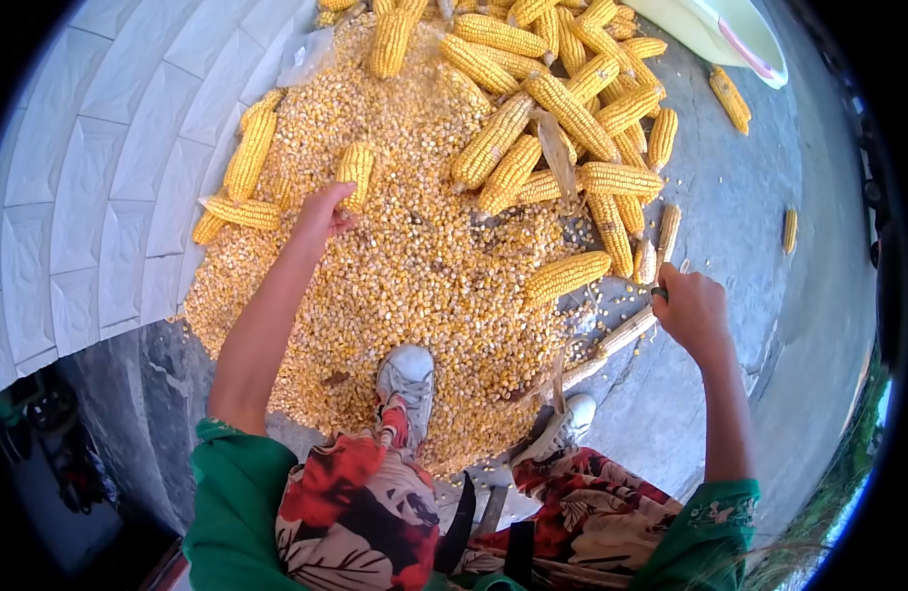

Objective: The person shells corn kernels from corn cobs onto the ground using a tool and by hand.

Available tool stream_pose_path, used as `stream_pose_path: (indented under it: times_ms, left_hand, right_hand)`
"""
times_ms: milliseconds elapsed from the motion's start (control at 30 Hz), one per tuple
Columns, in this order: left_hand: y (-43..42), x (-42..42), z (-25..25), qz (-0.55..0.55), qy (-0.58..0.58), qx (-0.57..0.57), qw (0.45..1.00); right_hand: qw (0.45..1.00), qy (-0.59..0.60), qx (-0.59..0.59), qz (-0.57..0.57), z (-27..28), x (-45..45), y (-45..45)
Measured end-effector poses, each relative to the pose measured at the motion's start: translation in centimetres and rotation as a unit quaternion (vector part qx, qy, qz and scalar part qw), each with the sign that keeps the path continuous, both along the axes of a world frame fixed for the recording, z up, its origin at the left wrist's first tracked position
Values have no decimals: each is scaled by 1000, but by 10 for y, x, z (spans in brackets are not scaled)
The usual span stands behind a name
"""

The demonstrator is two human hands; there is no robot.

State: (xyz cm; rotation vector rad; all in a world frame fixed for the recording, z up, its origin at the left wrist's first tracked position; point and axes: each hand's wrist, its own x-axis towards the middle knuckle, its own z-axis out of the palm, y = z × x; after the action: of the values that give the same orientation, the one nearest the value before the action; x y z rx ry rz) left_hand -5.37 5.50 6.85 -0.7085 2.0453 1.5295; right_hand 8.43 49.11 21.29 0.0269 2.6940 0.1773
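Observation:
My left hand [325,210] is closed around the lower end of a yellow ear of corn [356,165], held upright over a wide spread of loose corn kernels [414,266]. On the right, my right hand [692,303] makes a fist above the concrete. A small dark end of something [660,293] pokes out of that fist; the rest is hidden by the fingers. Just below and left of the fist lies a stripped cob [626,332]. Another bare cob [669,233] rests above it, and a single full ear [567,277] lies to its left.
A heap of corn ears [572,108] fills the upper middle. More ears [251,156] lie along the tiled wall [129,148] at left. A pale green basin [720,34] stands at upper right. My shoes [406,379] are among the kernels on the concrete floor [749,207].

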Motion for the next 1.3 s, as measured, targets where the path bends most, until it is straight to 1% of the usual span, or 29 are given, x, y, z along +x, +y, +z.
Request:
stream_pose_path:
  times_ms: [33,100,167,200,267,333,400,433,467,500,533,567,600,633,700,733,800,833,900,933,1000,1033,1100,1133,1200,1233,1300]
  left_hand:
    - [4,1,8,52,-10,71,996]
    - [14,-9,35,62,-10,90,994]
    - [22,-16,66,37,-32,258,965]
    - [26,-32,72,-7,-44,322,946]
    - [60,-80,85,-49,25,278,959]
    - [89,-124,100,-63,158,378,910]
    - [98,-153,104,-72,238,450,858]
    - [89,-148,103,-68,243,445,859]
    - [79,-135,98,-44,256,314,913]
    - [69,-126,92,-23,260,173,950]
    - [45,-122,72,-9,269,36,962]
    - [11,-116,45,5,272,-99,957]
    - [-27,-109,20,16,298,-239,924]
    - [-64,-103,2,27,320,-372,871]
    - [-121,-86,-12,-17,284,-506,814]
    - [-129,-84,-11,-15,284,-507,814]
    - [-138,-83,-6,-80,112,-520,843]
    - [-139,-80,-3,-81,112,-520,843]
    - [-143,-79,4,-190,104,-553,804]
    - [-144,-82,8,-191,106,-554,803]
    - [-150,-84,12,-228,88,-480,842]
    - [-154,-86,13,-227,86,-479,844]
    - [-159,-98,14,-243,45,-310,918]
    - [-162,-95,12,-241,46,-312,918]
    - [-162,-83,6,-231,82,-389,888]
    - [-159,-73,7,-233,82,-388,888]
    - [-152,-49,7,-205,163,-407,875]
  right_hand:
    - [1000,-6,8,3,0,0,-1]
    - [1000,-3,17,7,2,-5,-6]
    - [999,-35,32,17,3,-9,-10]
    - [999,-27,23,6,0,-8,-9]
    - [999,-19,33,9,-4,-9,-9]
    - [999,-22,37,20,-3,-7,-13]
    - [998,-34,40,39,2,-10,-18]
    - [998,-31,37,46,2,-12,-16]
    - [998,-22,37,46,0,-11,-11]
    - [998,-16,34,44,-5,-9,-8]
    - [999,3,11,34,-4,-8,-5]
    - [999,-2,7,34,-2,-8,-7]
    - [1000,-6,0,20,1,-9,-8]
    - [1000,-7,-4,7,2,-11,-8]
    - [1000,4,-5,19,2,-10,-7]
    - [1000,5,-6,23,2,-10,-9]
    - [1000,7,-10,24,1,-10,-10]
    - [1000,8,-10,27,0,-10,-10]
    - [999,10,-10,30,0,-10,-13]
    - [1000,2,0,29,0,-11,-16]
    - [1000,-6,10,29,-2,-13,-23]
    - [999,-10,15,37,-2,-15,-26]
    - [999,-11,25,45,-1,-16,-26]
    - [998,-13,26,56,-3,-16,-25]
    - [997,-11,28,64,-3,-19,-23]
    - [998,-12,26,60,-3,-19,-22]
    - [998,-15,23,54,-4,-20,-21]
